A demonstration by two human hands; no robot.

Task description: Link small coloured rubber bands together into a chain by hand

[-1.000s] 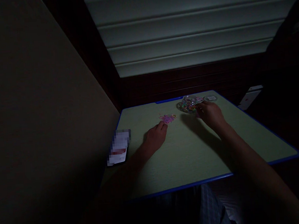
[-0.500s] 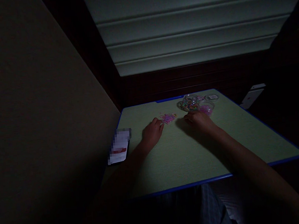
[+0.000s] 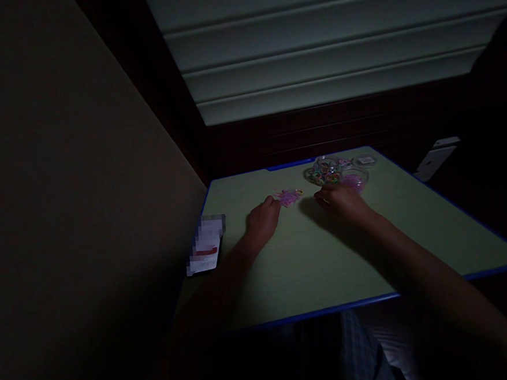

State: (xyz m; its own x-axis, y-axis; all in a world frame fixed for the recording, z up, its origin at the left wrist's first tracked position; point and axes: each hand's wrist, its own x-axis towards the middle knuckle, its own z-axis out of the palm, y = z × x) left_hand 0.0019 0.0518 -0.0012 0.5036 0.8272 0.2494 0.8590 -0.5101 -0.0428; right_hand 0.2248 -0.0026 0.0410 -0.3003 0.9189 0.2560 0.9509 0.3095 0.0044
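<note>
Where left hand [image 3: 263,219] curls, pink pile [image 3: 289,198] alongside

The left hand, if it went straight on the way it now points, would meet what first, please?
Most likely the pink pile, just ahead of the left hand; in this dim picture I cannot tell whether the two already touch.

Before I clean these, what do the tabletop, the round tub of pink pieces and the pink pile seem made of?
Tabletop: perhaps laminate, since its pale green surface looks flat and matte. Tub: likely clear, glossy plastic, as pink pieces show through; glass is possible. Pink pile: maybe plastic or rubber, from its thin, bright bits; finish too dim to tell.
</note>
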